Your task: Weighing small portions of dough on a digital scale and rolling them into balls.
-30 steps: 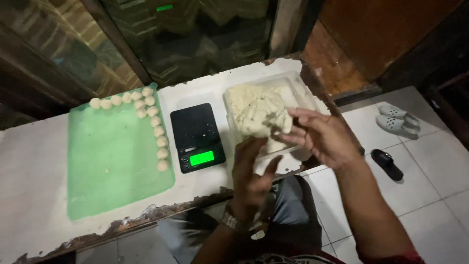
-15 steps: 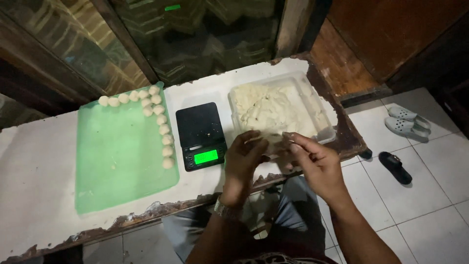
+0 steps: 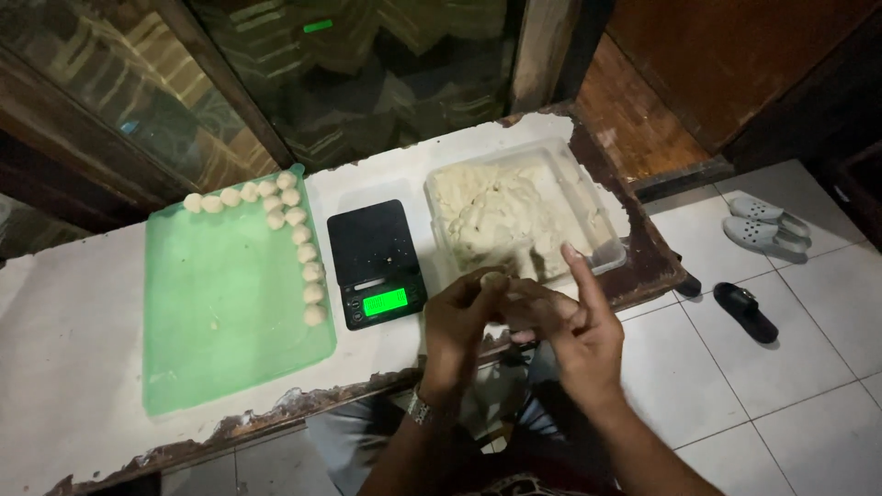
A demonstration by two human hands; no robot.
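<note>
My left hand and my right hand meet in front of me over the table's near edge. Between their fingers sits a small pale piece of dough, pinched from both sides. Just beyond the hands stands a clear plastic tub holding a big mass of dough. A black digital scale with a lit green display sits left of the tub. Further left lies a green tray with several small dough balls lined along its top and right edges.
The white table has a chipped, worn front edge. Dark glass cabinet doors rise behind it. On the tiled floor to the right lie white clogs and a black sandal. My knees show under the table edge.
Both hands have drawn back from the tub toward me and come together over the table edge, working a small dough piece between the fingers. The camera view has shifted slightly.
</note>
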